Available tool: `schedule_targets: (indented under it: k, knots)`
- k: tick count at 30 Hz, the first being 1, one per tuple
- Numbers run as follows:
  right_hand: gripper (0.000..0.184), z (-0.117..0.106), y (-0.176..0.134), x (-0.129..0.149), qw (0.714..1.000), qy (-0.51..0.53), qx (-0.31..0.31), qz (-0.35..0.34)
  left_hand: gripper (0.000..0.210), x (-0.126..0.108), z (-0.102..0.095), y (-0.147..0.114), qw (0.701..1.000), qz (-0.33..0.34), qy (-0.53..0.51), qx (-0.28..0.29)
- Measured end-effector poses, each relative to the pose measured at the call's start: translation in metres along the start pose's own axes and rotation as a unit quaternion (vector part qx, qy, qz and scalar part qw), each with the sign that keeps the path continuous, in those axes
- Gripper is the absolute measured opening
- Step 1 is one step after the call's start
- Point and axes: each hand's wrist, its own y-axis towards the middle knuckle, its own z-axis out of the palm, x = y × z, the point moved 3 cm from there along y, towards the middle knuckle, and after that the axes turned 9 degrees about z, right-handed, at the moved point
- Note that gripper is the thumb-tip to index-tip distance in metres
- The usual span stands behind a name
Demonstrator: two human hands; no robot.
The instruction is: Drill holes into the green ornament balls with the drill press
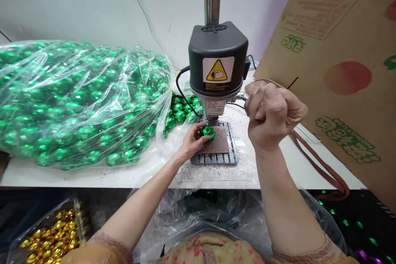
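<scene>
In the head view, my left hand (194, 142) pinches a shiny green faceted ball (207, 132) between thumb and fingers. The ball rests on the brown board (220, 142) lying over the slotted metal base (233, 154), under the chuck (213, 120) of a small drill press (218, 45). My right hand (275, 113) is closed in a fist to the right of the machine, around its feed lever (241, 97); most of the lever is hidden by the fingers. Dark shavings lie scattered about the base.
A clear plastic bag (80, 99) of green balls fills the left of the white table (93, 177), several spilling from its mouth. A large cardboard box (337, 103) leans at right, a brown strap (318, 169) beside it. Gold balls (55, 235) sit in a container lower left.
</scene>
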Motion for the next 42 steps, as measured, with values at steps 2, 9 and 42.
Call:
schedule_targets:
  k: [2,9,42]
  knots:
    - [0.056,0.000,-0.001,0.001,1.000,0.002,0.001,-0.004,0.056,0.002,0.001,-0.001,1.000,-0.003,0.012,0.006]
    - [0.055,-0.001,0.000,0.002,1.000,0.020,0.012,0.017,0.055,0.000,0.006,-0.007,0.986,0.047,0.161,-0.013]
    - [0.046,0.006,0.013,0.006,1.000,0.027,0.005,0.004,0.051,0.009,0.023,-0.016,0.992,0.075,0.096,0.018]
